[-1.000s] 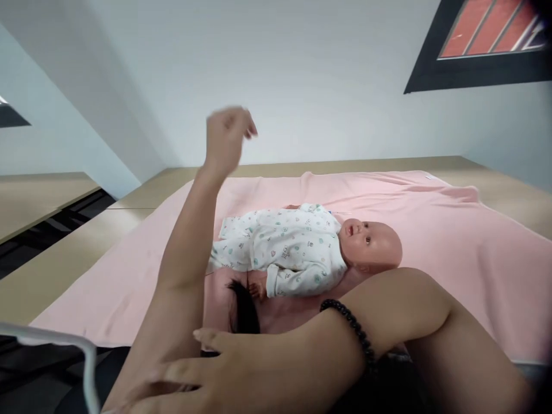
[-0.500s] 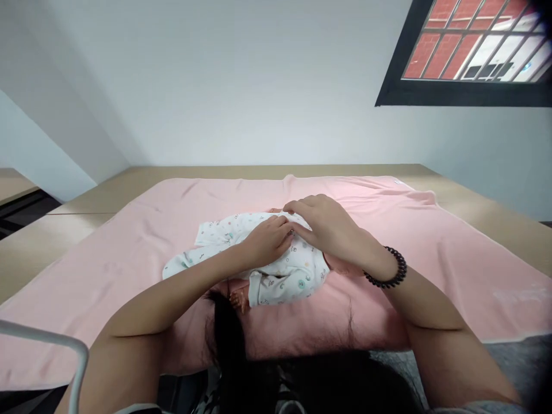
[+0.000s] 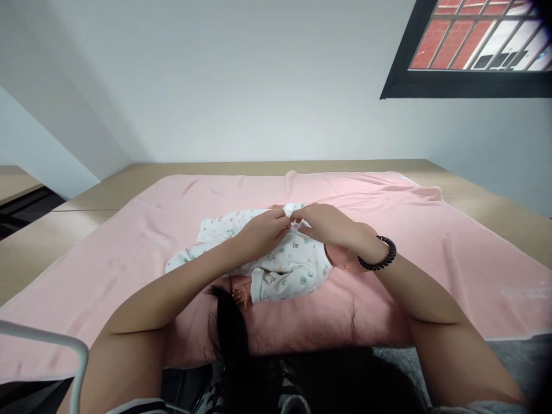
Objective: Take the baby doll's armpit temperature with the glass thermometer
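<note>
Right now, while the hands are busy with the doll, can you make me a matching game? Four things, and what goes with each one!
Things
1. doll
2. blanket
3. bracelet
4. window

Matches
A. barred, at the top right of the picture
B. dark, circling a wrist
C. lying beneath the left hand and right hand
D. pink, spread out

Pairs: 1-C, 2-D, 3-B, 4-A

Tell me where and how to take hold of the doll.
Probably from the near side, scooping under its trunk and head together: the doll lies lengthwise across the pink blanket, its rounded head to the right and legs to the left, so both parts would likely need support.
</note>
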Demonstrator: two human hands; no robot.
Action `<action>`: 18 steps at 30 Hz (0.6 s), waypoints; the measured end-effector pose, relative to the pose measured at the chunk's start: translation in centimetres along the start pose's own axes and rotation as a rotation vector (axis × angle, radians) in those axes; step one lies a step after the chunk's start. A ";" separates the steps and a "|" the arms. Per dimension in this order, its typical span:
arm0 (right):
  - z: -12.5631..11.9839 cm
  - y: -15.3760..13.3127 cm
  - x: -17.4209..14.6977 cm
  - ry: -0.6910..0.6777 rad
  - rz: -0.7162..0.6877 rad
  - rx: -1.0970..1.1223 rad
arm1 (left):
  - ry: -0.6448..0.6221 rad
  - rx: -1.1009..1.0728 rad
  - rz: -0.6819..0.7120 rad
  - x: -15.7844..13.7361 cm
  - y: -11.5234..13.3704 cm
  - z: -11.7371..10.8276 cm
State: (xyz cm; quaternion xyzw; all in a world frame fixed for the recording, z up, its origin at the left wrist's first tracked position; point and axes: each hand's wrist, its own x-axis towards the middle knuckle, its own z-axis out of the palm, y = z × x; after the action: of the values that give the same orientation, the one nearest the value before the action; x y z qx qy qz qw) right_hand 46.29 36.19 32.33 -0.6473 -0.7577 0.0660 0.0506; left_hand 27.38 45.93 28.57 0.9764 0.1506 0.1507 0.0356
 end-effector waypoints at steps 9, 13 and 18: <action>0.3 -1.1 0.3 0.010 0.032 0.021 | 0.185 0.469 0.198 0.0 0.6 0.5; 0.5 -1.0 0.4 0.041 -0.014 0.039 | 0.305 0.517 0.255 -0.2 0.6 0.5; 0.8 -1.1 0.4 0.066 -0.011 0.006 | 0.302 0.602 0.286 -0.3 0.6 0.2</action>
State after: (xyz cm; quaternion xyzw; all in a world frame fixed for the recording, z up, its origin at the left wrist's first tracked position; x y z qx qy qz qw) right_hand 45.04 36.44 31.72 -0.6448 -0.7589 0.0466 0.0782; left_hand 27.35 45.27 28.38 0.9211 0.0540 0.2457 -0.2972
